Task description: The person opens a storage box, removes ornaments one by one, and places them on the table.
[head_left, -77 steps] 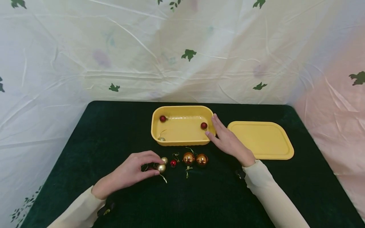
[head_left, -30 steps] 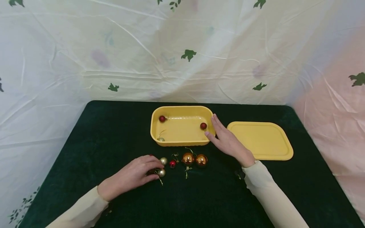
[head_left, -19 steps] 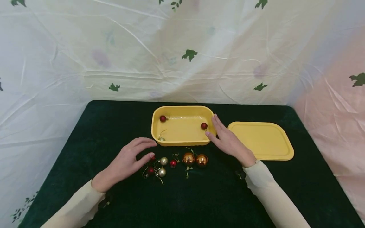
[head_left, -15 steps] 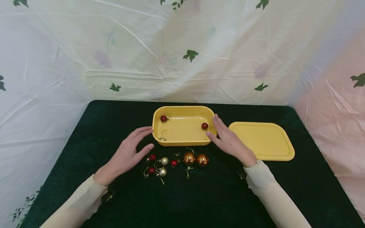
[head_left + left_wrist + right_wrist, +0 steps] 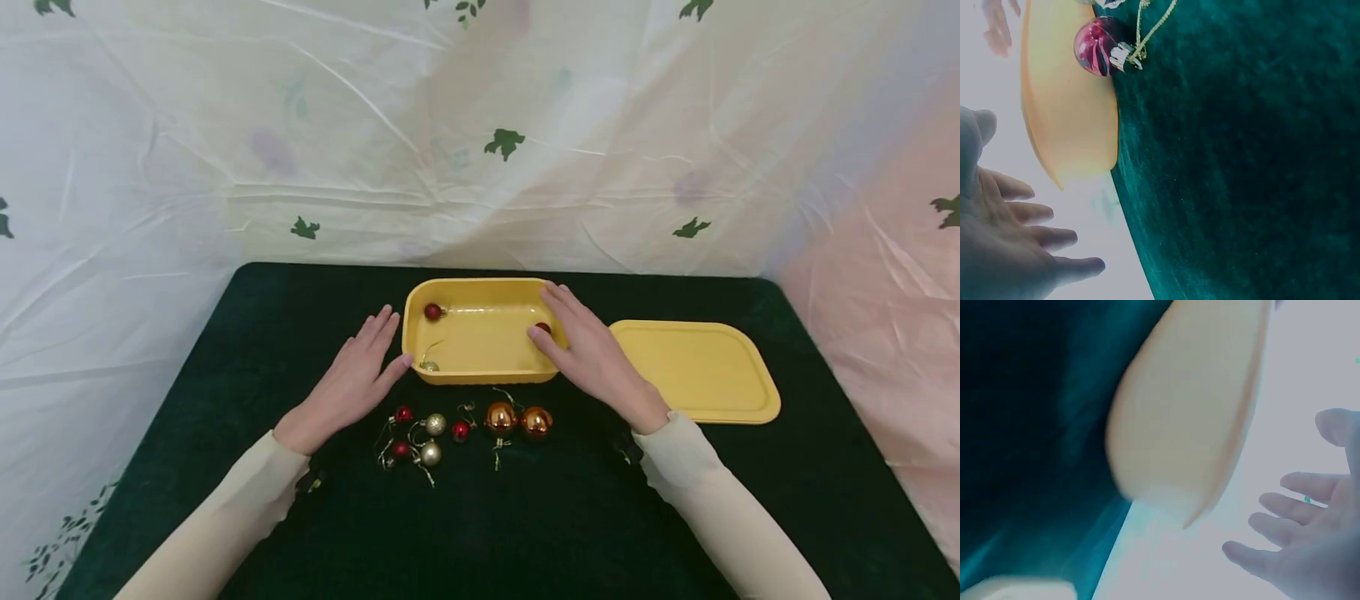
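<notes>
My left hand (image 5: 345,379) is beside the left end of a yellow plastic box (image 5: 483,337), fingers straight and thumb tip at the front corner. At the box's right end my right hand (image 5: 596,358) overlaps the rim, fingers extended, partly hiding a dark red bauble (image 5: 543,327). Inside at the left lie another dark red bauble (image 5: 432,312) and a small glittery gold one (image 5: 429,366). Both wrist views show spread fingers holding nothing. The left wrist view also has a shiny red bauble (image 5: 1094,47) before the box wall (image 5: 1072,119).
In front of the box lie two shiny copper baubles (image 5: 501,418), small red baubles (image 5: 460,431) and pale gold ones (image 5: 431,453), with gold strings. A yellow lid (image 5: 693,371) rests on the dark green tablecloth (image 5: 480,533) at the right. Behind hangs a patterned white cloth (image 5: 390,150).
My left hand has left the small baubles and moved up to the box's left end, uncovering red and gold ones. My right hand has shifted slightly left over the rim.
</notes>
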The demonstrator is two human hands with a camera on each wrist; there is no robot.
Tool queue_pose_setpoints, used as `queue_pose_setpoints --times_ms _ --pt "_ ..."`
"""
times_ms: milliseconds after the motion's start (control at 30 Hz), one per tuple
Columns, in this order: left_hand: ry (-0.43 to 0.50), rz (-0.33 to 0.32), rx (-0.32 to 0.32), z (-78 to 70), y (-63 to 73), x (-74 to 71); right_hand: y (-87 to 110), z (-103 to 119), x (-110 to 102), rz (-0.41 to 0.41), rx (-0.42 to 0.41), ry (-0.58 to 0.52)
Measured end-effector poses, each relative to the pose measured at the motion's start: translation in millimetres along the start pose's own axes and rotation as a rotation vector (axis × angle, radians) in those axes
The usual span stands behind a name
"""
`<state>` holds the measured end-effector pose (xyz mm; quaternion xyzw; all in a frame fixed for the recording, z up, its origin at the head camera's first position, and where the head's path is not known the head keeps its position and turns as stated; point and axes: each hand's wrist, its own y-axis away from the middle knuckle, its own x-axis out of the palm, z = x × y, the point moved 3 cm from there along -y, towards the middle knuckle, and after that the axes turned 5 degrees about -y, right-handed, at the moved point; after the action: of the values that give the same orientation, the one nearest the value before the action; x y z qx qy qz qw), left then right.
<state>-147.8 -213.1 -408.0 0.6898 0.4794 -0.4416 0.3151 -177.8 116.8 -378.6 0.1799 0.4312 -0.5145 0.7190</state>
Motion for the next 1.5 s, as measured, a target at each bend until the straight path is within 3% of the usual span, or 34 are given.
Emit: queue_pose_setpoints --times_ms 233,833,1500 --pt "0.013 0.019 0.003 1.4 -4.5 2.9 -22.1 25 6 0.036 -0.056 -0.099" --pt "0.007 0.056 0.039 5.7 -4.9 6.2 -62.6 51 52 0.303 -0.047 -0.292" --pt "-0.003 0.055 0.052 1.9 -5.8 2.0 -75.2 69 95 0.414 0.028 -0.231"
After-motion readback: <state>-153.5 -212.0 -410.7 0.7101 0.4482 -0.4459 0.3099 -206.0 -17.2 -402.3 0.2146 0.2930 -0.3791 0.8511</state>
